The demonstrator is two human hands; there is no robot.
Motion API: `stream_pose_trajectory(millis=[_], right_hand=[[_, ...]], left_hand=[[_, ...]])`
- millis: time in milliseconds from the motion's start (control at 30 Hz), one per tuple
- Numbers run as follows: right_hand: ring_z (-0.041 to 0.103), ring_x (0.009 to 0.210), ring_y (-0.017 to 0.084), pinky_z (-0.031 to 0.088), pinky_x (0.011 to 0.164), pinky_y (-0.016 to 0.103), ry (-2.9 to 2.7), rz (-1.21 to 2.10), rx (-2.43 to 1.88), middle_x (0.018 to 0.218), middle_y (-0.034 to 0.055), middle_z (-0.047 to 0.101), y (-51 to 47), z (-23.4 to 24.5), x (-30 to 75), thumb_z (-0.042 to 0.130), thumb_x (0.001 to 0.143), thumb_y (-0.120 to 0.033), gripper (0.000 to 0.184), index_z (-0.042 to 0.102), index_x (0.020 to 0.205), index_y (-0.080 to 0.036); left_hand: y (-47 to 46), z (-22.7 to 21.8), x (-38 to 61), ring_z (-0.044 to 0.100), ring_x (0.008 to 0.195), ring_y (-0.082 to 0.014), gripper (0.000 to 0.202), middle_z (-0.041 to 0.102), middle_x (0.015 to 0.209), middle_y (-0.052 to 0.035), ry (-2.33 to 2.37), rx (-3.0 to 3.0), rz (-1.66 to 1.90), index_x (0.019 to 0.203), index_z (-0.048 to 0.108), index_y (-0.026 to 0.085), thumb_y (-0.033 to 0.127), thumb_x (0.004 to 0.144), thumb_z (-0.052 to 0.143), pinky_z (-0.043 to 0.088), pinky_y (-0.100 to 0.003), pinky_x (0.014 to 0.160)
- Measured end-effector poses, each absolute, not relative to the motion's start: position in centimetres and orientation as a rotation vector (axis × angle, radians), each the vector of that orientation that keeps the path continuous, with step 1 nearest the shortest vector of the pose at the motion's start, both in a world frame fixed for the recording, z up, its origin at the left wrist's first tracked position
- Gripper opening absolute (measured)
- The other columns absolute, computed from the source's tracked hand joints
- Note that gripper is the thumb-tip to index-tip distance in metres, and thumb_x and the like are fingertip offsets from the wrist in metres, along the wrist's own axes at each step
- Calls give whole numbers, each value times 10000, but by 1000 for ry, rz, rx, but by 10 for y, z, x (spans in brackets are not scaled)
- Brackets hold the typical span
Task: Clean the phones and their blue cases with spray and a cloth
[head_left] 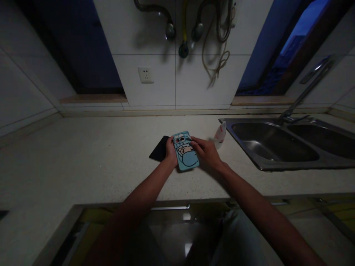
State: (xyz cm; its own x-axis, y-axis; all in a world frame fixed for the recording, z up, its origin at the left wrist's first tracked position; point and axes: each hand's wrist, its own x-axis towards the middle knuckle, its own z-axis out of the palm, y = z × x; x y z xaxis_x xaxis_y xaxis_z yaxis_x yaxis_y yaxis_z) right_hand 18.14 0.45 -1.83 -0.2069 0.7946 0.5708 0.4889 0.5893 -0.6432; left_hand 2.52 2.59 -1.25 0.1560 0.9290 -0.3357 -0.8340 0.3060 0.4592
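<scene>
A light-blue phone case (186, 153) with a cartoon figure on its back is held up over the worktop, the camera cut-outs at its top end. I cannot tell whether a phone is inside it. My left hand (171, 152) is closed around its left edge. At the upper right edge, the fingers of my right hand (205, 150) pinch the case; a small dark spot by the fingertips is too small to make out. A flat black object (159, 149) lies on the counter, partly hidden behind my left hand.
The pale worktop (124, 155) runs to a tiled wall with a socket (145, 75) and pipes. A crumpled clear plastic bag (220, 133) with red print stands right of my right hand. Beyond it are a double steel sink (257, 162) and a tap (298, 99).
</scene>
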Motion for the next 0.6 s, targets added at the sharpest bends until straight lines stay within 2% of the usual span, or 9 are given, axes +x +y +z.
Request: stream_pose_trajectory(millis=[167, 433, 600], right_hand=[[754, 810, 252, 610, 730, 411, -1900, 343, -975, 1021, 65, 797, 0, -15, 183, 532, 983, -403, 328, 772, 1139, -241], [711, 740, 236, 577, 649, 386, -1815, 207, -984, 934, 97, 778, 0, -11, 186, 543, 985, -413, 302, 774, 1009, -221], [659, 740, 223, 544, 668, 378, -1775, 144, -993, 893, 98, 729, 3, -10, 188, 540, 974, -338, 266, 747, 1069, -200]], left_hand=[[28, -12, 23, 729, 692, -241, 301, 705, 627, -83, 636, 171, 1299, 716, 665, 160, 363, 844, 482, 586, -349, 744], [26, -9, 25, 734, 748, -255, 290, 724, 669, -82, 618, 187, 1273, 755, 681, 156, 361, 833, 491, 588, -388, 791], [22, -5, 28, 733, 774, -265, 300, 716, 655, -84, 625, 249, 1261, 717, 672, 154, 342, 852, 482, 581, -396, 810]])
